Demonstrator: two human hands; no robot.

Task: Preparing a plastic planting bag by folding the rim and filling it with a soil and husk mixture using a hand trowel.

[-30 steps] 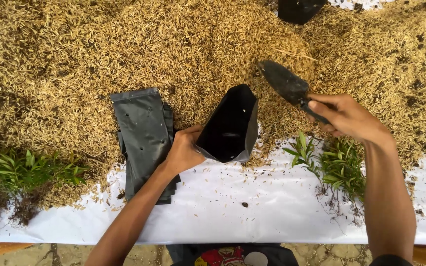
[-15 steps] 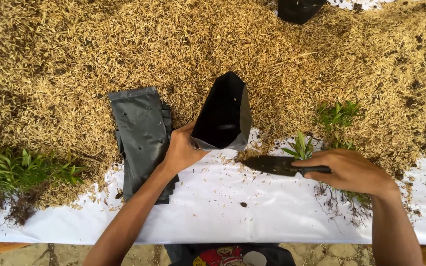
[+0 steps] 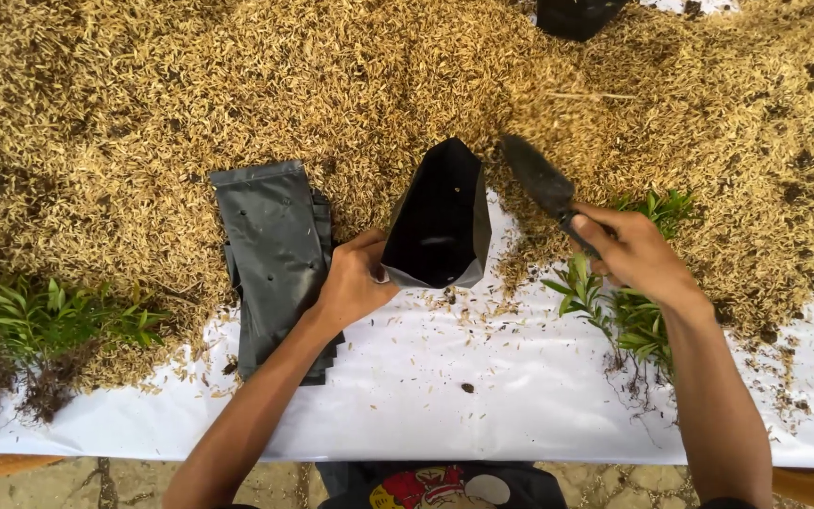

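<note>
At centre, a black nursery bag is held open at its lower rim by the left hand, mouth facing six o'clock. A dark trowel is gripped by the right hand at the bag's three o'clock, its blade pointing toward eleven o'clock over the rice husks.

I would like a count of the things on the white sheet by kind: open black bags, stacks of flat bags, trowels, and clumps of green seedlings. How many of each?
Open black bag, held by the left hand: 1
Stack of flat black bags: 1
Dark trowel, in the right hand: 1
Clumps of green seedlings, left and right: 2
Total: 5
A further black thing at the top edge is cut off and not counted.
</note>
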